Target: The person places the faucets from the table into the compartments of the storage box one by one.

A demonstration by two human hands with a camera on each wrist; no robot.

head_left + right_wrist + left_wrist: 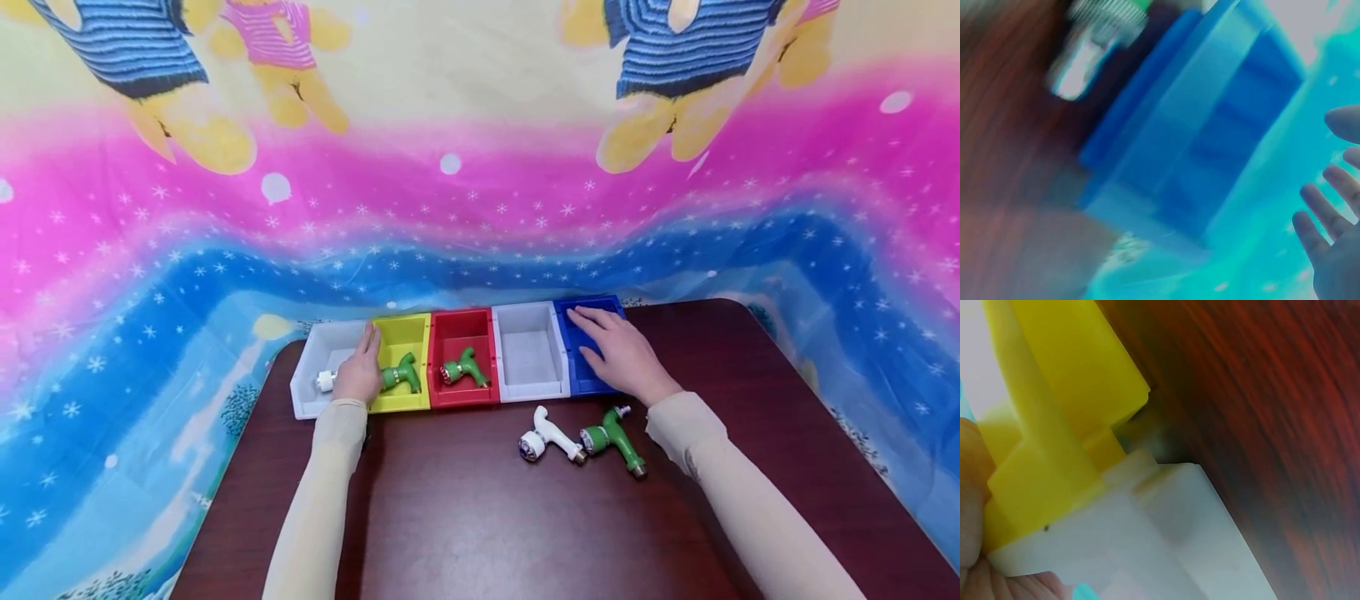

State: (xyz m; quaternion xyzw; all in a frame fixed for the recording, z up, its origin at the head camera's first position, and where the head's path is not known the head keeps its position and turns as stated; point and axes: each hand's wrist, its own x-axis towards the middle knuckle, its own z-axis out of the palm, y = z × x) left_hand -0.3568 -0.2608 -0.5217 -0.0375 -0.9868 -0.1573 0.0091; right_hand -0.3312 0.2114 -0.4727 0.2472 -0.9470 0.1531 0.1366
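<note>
Five open bins stand in a joined row. My left hand (358, 368) lies over the divider between the left white bin (333, 337) and the yellow bin (401, 333), fingers straight; in the left wrist view its skin touches the rims. My right hand (626, 354) is above the blue bin (591, 382) at the right end, fingers spread and holding nothing. A green tap (405, 373) lies in the yellow bin, another green tap (467, 367) in the red bin (457, 327). A white tap end (326, 381) shows in the left white bin, partly hidden by my hand.
A second white bin (529, 354) sits between the red and blue bins. On the dark wooden table (480, 533), a white tap (551, 435) and a green tap (617, 440) lie in front of the bins. A patterned cloth (450, 217) hangs behind the table.
</note>
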